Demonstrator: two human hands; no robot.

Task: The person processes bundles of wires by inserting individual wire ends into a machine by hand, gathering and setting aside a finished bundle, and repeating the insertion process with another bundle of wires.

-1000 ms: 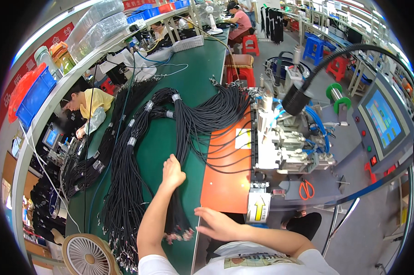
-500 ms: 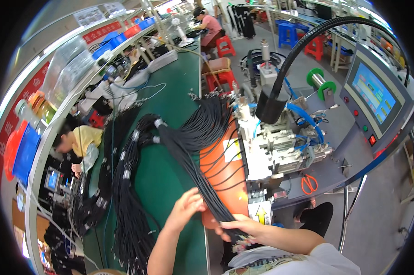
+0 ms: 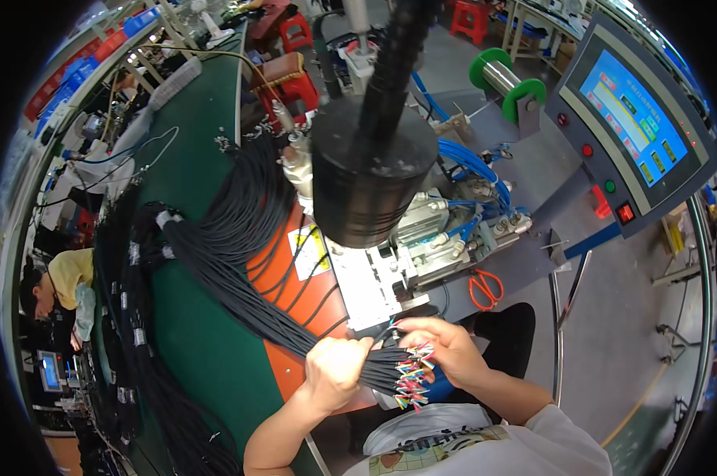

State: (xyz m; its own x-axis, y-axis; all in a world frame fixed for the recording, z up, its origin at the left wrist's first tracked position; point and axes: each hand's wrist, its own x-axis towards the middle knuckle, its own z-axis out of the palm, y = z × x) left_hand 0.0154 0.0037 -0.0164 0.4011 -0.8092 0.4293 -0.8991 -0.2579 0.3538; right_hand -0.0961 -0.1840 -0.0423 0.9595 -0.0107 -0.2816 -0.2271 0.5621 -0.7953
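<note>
Black cable bundle [image 3: 247,270] drapes limp over worktop near edge; left hand [image 3: 336,371] fisted around it, right hand [image 3: 446,349] pinches coloured wire ends [image 3: 412,373]. Floppy, heavy; grip near ends.

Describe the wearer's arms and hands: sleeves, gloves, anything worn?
Both hands are bare: no gloves on the left hand or the right hand. No watch, ring or wristband shows. The forearms are uncovered. A white short sleeve covers the right upper arm; the shirt is white with a coloured print on the chest.
</note>
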